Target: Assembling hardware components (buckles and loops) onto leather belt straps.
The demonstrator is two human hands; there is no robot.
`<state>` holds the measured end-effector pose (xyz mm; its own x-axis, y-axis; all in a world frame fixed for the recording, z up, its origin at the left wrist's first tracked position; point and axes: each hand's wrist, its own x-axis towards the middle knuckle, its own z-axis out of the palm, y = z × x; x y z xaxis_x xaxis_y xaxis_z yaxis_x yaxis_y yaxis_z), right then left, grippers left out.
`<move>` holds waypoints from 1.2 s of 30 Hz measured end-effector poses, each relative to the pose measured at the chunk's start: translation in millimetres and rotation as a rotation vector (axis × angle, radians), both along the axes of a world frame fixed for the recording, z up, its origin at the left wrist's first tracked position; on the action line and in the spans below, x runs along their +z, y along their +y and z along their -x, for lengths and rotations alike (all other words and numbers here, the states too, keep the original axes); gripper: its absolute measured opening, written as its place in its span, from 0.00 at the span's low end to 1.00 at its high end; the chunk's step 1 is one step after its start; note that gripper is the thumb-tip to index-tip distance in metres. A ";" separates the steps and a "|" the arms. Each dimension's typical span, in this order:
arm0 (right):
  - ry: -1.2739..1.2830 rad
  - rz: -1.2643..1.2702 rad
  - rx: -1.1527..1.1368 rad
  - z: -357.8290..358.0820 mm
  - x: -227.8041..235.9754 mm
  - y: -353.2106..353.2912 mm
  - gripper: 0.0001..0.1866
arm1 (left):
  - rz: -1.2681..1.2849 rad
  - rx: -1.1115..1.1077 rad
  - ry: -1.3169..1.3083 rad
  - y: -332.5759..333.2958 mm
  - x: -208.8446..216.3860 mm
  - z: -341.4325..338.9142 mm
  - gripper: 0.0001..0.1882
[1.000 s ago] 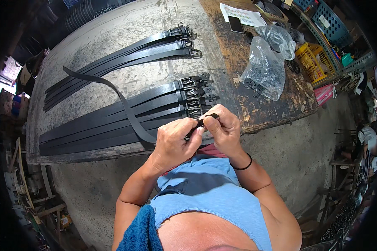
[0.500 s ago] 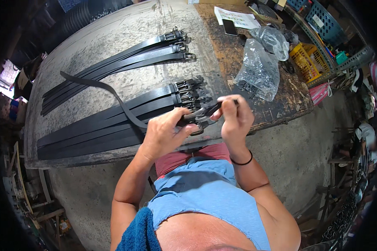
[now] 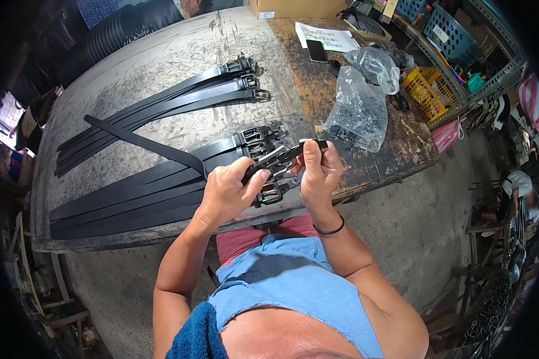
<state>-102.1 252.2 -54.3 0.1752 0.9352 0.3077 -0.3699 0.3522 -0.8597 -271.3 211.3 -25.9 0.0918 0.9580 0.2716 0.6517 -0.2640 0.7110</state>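
Between both hands I hold the buckle end of a black belt (image 3: 156,152), raised over the table's near edge. My left hand (image 3: 227,191) is closed around the strap just behind the metal buckle. My right hand (image 3: 317,170) pinches the dark piece at the buckle's other side, thumb on top; its exact form is hard to make out. The belt's strap trails left across a row of black belts (image 3: 132,185) lying side by side, their buckles (image 3: 256,137) under and beside my hands. Farther back lies a second group of belts (image 3: 179,90), buckles to the right.
On the table's brown right part are a clear plastic bag (image 3: 359,113) with small dark parts, a phone (image 3: 317,51) and a printed sheet (image 3: 335,37). A yellow basket (image 3: 422,96) stands on the shelf at right. A person (image 3: 521,188) is at the far right.
The held belt's strap has swung from a curve into a straighter line across the row. Both hands have shifted slightly left, and the view has tilted to show more of the table's back.
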 end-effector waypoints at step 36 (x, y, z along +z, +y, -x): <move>-0.087 0.060 0.157 -57.9 -1.9 -1.9 0.11 | -0.395 -0.116 0.282 28.9 -4.6 22.8 0.25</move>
